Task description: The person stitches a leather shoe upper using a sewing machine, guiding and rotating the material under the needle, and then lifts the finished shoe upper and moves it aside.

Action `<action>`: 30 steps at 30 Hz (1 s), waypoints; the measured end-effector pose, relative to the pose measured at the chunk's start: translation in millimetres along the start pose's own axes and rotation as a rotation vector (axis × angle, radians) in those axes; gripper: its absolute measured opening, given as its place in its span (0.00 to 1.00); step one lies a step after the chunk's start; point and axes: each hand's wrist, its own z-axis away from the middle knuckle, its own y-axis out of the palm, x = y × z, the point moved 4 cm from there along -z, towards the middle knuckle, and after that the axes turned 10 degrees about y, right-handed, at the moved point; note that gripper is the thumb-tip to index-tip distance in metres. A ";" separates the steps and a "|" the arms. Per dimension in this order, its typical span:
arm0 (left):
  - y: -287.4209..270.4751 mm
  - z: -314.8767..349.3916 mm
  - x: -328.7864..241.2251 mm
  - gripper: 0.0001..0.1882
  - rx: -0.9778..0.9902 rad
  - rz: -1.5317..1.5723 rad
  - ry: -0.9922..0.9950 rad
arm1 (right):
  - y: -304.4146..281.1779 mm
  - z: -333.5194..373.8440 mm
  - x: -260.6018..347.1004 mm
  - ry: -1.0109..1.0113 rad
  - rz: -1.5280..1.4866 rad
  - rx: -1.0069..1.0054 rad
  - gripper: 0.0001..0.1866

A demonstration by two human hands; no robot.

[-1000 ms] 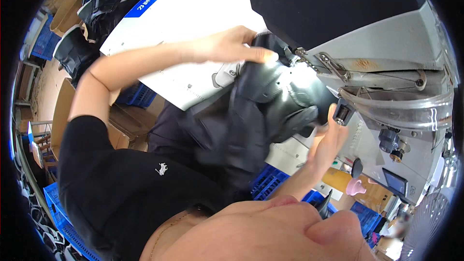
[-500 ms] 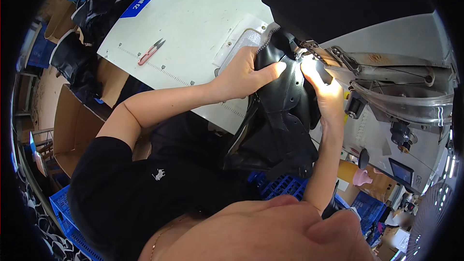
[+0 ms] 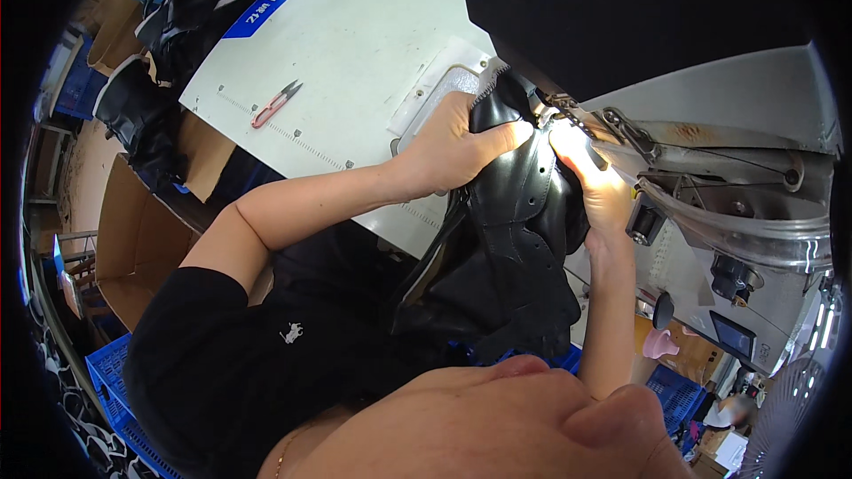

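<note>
A black leather boot upper (image 3: 510,213) with eyelet holes down one edge is under the lit needle area of a sewing machine (image 3: 710,142). Its far edge looks toothed, and the lower part droops off the table toward my lap. My left hand (image 3: 466,146) grips its left side, thumb on top and fingers hidden beneath. Close by the needle, my right hand (image 3: 595,173) pinches its right side; the fingers under the leather are hidden. Bright lamp light washes out both thumb tips. Thread snips (image 3: 277,106) with red handles lie on the white table (image 3: 355,44), apart from my hands.
More black boot uppers (image 3: 142,115) are piled at the far left, beside a cardboard box (image 3: 138,248). A blue crate (image 3: 111,381) stands at the lower left. On the right are a small control screen (image 3: 732,334) and a pink-topped bottle (image 3: 659,343).
The boot upper has shifted slightly toward me, and its drooping end hangs lower. Both hands have moved with it, keeping their grip. The snips still lie in place.
</note>
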 end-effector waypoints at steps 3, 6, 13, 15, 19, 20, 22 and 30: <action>1.4 0.2 0.2 0.08 0.022 -0.049 -0.039 | -24.9 -13.3 -21.3 0.056 0.173 -0.255 0.20; 1.7 1.1 -3.3 0.08 0.000 -0.048 -0.061 | -24.3 -14.9 -26.9 0.157 0.074 -0.201 0.22; 2.5 0.4 -3.0 0.10 -0.016 -0.060 -0.008 | -28.7 -15.7 -28.2 0.161 0.095 -0.233 0.22; 2.2 -0.1 -1.7 0.11 -0.035 -0.051 -0.028 | -27.9 -17.0 -27.9 0.172 0.065 -0.203 0.22; 4.6 -1.7 -2.8 0.11 -0.052 -0.050 -0.021 | -33.1 -20.2 -30.2 0.176 0.037 -0.186 0.22; 4.1 -2.1 -1.0 0.10 -0.061 -0.042 -0.013 | -32.2 -20.5 -29.2 0.180 0.040 -0.189 0.21; 2.2 -2.8 -1.0 0.10 -0.074 -0.033 -0.005 | -19.9 -15.5 -18.4 0.231 0.043 -0.241 0.21; -3.4 -6.8 -6.9 0.09 0.016 0.071 -0.044 | -11.4 -10.6 -15.4 0.039 0.141 -0.263 0.20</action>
